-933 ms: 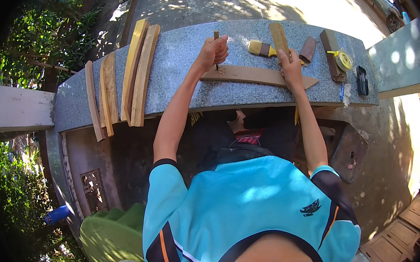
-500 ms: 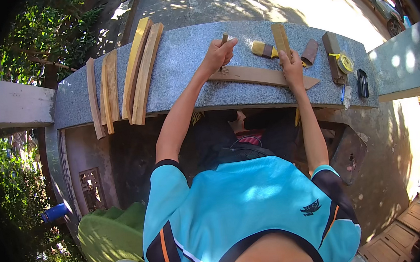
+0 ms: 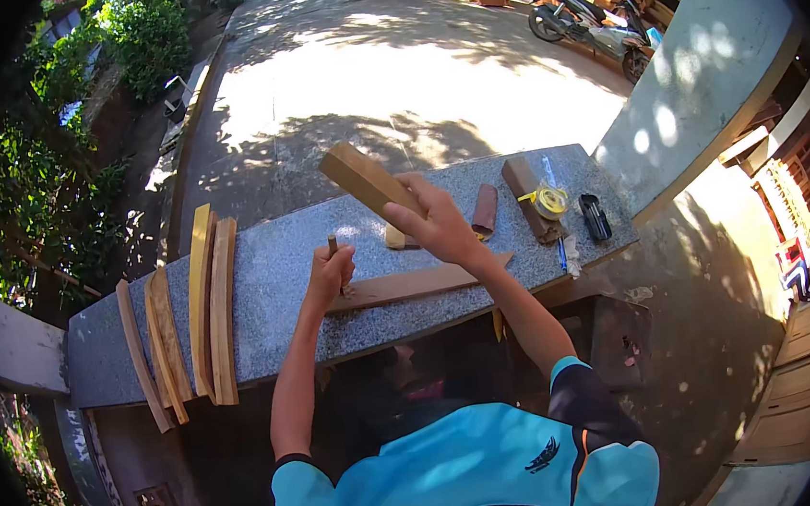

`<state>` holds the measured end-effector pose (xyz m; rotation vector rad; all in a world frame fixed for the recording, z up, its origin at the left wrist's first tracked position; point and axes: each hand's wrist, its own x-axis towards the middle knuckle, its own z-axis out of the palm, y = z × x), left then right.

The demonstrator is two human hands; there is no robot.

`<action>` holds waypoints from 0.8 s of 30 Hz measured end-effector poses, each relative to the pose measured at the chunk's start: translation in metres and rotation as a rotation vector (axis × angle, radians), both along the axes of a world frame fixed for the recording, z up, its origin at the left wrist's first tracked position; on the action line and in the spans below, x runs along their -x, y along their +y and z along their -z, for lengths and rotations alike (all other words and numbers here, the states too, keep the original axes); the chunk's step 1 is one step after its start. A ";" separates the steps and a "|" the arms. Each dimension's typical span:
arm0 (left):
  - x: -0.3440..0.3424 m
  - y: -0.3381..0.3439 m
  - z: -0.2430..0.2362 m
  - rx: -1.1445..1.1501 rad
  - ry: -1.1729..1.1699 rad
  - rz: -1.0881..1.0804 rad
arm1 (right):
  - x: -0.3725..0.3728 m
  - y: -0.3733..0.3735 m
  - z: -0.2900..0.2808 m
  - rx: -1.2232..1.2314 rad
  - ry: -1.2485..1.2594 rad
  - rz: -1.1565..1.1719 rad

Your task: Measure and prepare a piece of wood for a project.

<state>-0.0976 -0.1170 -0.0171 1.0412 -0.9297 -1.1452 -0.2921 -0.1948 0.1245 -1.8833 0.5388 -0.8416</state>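
Observation:
My left hand (image 3: 330,277) is closed round a chisel (image 3: 332,244), its wooden handle poking up above the fist. The chisel's lower end is down at a flat brown board (image 3: 408,287), with small shavings beside it. The board lies lengthwise along the near edge of the bench, its right end cut to a slant. Raised above the bench, my right hand (image 3: 443,228) grips a thick wooden block (image 3: 360,180), which tilts up and to the left. Behind that hand a paintbrush (image 3: 398,239) is partly hidden.
Several long wood strips (image 3: 202,304) lie on the left of the granite bench (image 3: 269,294). To the right are a sandpaper roll (image 3: 485,207), a brown wood block (image 3: 520,177), a yellow tape roll (image 3: 551,203), a black case (image 3: 596,217) and a blue pen (image 3: 561,257). A motorbike (image 3: 587,25) stands beyond.
My right hand has lifted the wooden block from low over the bench and swung it up to the left. My left hand stays on the chisel at the board. The view has tilted upward.

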 end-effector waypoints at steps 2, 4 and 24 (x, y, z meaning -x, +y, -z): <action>0.000 -0.003 -0.004 0.000 0.003 0.006 | -0.011 0.002 0.001 0.005 -0.032 0.038; -0.001 -0.003 -0.006 0.005 -0.053 -0.004 | -0.025 0.009 0.018 0.036 0.015 0.077; 0.000 -0.011 -0.006 -0.059 -0.101 0.017 | -0.010 -0.013 0.037 0.148 0.337 0.114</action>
